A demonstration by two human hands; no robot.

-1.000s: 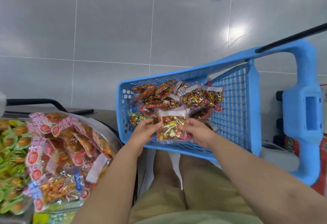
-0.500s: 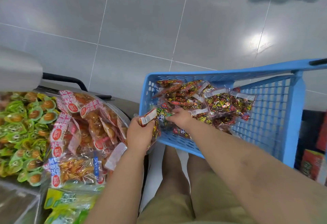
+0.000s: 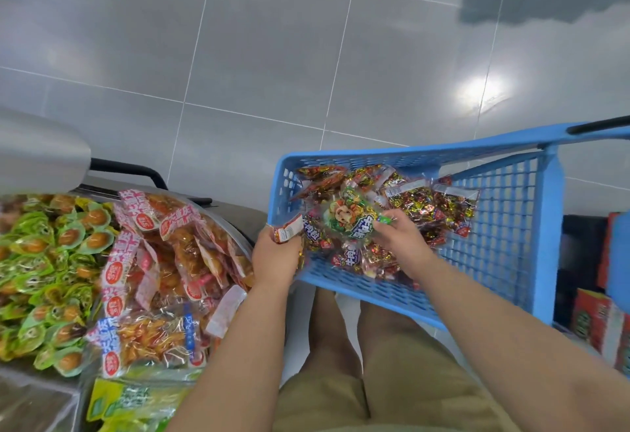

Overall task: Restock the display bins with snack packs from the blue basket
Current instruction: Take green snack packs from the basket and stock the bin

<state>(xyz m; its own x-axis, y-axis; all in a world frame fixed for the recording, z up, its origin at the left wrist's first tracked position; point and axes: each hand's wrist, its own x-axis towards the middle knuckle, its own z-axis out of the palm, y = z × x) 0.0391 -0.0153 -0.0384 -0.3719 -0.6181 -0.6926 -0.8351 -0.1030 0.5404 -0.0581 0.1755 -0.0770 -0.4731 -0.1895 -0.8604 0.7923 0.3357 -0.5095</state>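
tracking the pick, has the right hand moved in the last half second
Yes. The right hand has shifted right, away from the left wall of the blue basket, and now pinches a green pack.

The blue basket sits tilted, heaped with shiny snack packs; my right hand grips a green pack, my left hand a red pack.

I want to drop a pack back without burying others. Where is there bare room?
Bare mesh in the blue basket lies right of the snack pile, towards its right wall, and in a strip by the near rim. At left the green packs and red-labelled packs are heaped with no gap.
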